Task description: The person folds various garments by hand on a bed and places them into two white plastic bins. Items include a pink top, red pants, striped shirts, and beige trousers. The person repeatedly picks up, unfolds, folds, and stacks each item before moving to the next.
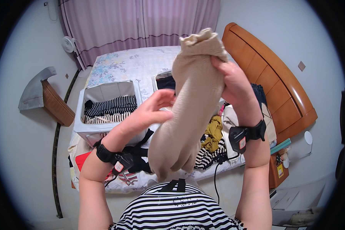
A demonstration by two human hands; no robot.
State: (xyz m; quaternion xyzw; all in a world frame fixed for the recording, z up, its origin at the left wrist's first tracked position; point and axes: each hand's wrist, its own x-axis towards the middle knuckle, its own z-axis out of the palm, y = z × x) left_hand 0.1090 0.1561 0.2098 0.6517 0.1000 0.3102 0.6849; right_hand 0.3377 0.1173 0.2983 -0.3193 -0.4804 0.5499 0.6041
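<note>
A beige cloth garment with a gathered, ruffled top edge hangs in front of me, above the bed. My right hand grips it near that upper edge, on its right side. At the garment's left side is my left hand, fingers apart, its thumb at or close to the cloth; whether it touches is not certain. Behind my left forearm stands a white fabric storage box with folded black-and-white striped clothes in it. A second storage box, holding dark cloth, is partly hidden by the beige garment.
A mustard garment and a striped garment lie on the bed at the right. Red cloth lies at the left. Beyond are a wooden headboard, a bedside cabinet and a white fan. A black cable hangs near me.
</note>
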